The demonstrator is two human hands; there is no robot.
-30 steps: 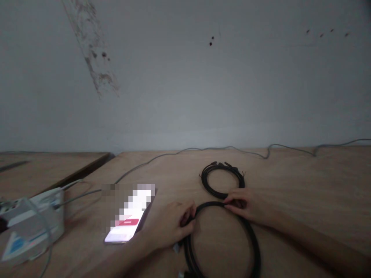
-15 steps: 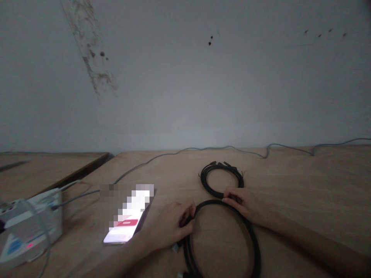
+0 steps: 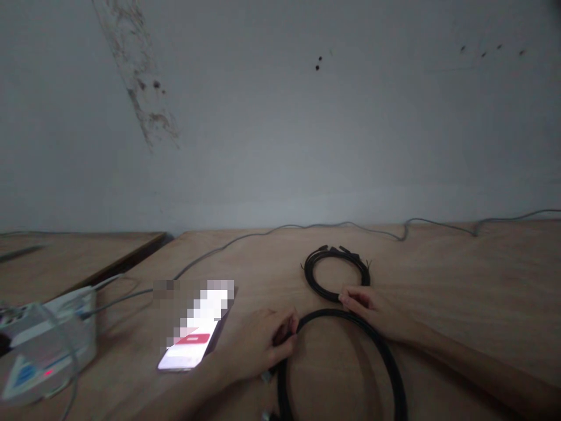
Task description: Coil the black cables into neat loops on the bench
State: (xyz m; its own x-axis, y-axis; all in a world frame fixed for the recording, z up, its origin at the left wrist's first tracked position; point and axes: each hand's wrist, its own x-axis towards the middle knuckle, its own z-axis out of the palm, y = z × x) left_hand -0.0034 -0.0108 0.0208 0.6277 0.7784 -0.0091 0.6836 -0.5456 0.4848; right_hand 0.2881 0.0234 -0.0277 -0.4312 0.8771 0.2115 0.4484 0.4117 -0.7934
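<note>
A large loop of black cable (image 3: 388, 356) fills the near part of the wooden table and runs out at the bottom edge. My left hand (image 3: 272, 339) is closed around its upper left side, with thumb and fingers curled together. Just beyond lies a smaller coil of black cable (image 3: 310, 275), with several plugs and loose tie ends at its far side. My right hand (image 3: 372, 310) is pinched closed on black cable where the two coils come close; which strand lies between the fingertips is hidden. Connector ends (image 3: 269, 416) show below my left hand.
A lit phone (image 3: 195, 345), partly blurred out, lies left of my left hand. At the far left stands a white power strip (image 3: 56, 356) with a grey cord (image 3: 228, 242) running along the wall. The tabletop (image 3: 460, 280) meets a stained wall.
The large loop has widened to the right, and its top edge sits slightly lower. Both hands have shifted a little to the right, still closed. The small coil stays put.
</note>
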